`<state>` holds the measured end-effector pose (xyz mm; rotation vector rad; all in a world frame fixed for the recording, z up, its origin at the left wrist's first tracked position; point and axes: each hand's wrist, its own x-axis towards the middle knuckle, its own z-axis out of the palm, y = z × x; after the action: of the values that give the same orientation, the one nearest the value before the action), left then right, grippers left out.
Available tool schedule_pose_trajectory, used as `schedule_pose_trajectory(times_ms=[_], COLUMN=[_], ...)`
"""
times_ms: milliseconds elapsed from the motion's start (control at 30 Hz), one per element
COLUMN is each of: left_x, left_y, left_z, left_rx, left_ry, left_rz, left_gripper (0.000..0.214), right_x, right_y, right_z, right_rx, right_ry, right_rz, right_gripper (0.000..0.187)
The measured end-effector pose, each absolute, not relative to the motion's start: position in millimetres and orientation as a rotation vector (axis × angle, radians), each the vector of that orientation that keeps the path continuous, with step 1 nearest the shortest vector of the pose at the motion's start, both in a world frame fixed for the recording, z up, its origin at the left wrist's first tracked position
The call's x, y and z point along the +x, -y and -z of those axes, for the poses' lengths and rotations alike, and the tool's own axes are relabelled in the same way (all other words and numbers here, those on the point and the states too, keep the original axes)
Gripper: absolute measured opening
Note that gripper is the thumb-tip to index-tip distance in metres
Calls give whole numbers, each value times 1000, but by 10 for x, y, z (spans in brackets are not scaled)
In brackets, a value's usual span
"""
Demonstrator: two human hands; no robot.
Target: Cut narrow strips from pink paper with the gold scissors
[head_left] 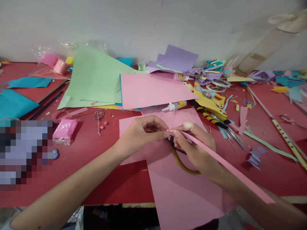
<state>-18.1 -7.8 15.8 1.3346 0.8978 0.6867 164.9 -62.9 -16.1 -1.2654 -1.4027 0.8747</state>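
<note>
My left hand (144, 134) pinches the near tip of a long pink paper strip (225, 163) between thumb and fingers. Right beside it, my right hand (195, 140) grips the same strip close to that tip, a light wrap around one finger. From there the strip's free length trails down to the right over my right forearm. Under my hands, a tool with a curved yellow-green handle (181, 164) lies on pink paper sheets (172, 185); my hands partly hide it. One sheet hangs over the table's front edge.
Behind my hands lie a pink sheet (153, 91), a green sheet (88, 80) and a small glue bottle (176, 106). Scissors with black-and-yellow handles (209, 117) and paper scraps lie to the right. A pink clay packet (65, 130) and a wire whisk-like tool (99, 119) are left.
</note>
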Motion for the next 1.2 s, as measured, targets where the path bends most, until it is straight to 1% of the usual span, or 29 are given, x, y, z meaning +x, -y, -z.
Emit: schedule_pose_trajectory(times_ms=[367,600,733,933,1200], left_x=[-179,-190,-193,-197,-205], left_y=[101,97,95,89,91], left_z=[-199,-168,-163,-153,-141], left_rx=[1318,1287,1277,1262,1204], left_ry=[-873,-788,-773,-808,-810], left_rz=[-717,-707,-703,-687,-630], left_gripper=[17,10,6,5,9], right_x=[1670,1672,1680,1693,1692], right_y=[631,629,633,621,596], right_z=[118,119,119,132,73], right_rx=[-1216,-1146,-1179,-1163,-1065], right_ry=[1453,1510,1578,1698,1836], right_rz=[-911,-903,-819,-578,-363], right_gripper=[3,3,6,21,24])
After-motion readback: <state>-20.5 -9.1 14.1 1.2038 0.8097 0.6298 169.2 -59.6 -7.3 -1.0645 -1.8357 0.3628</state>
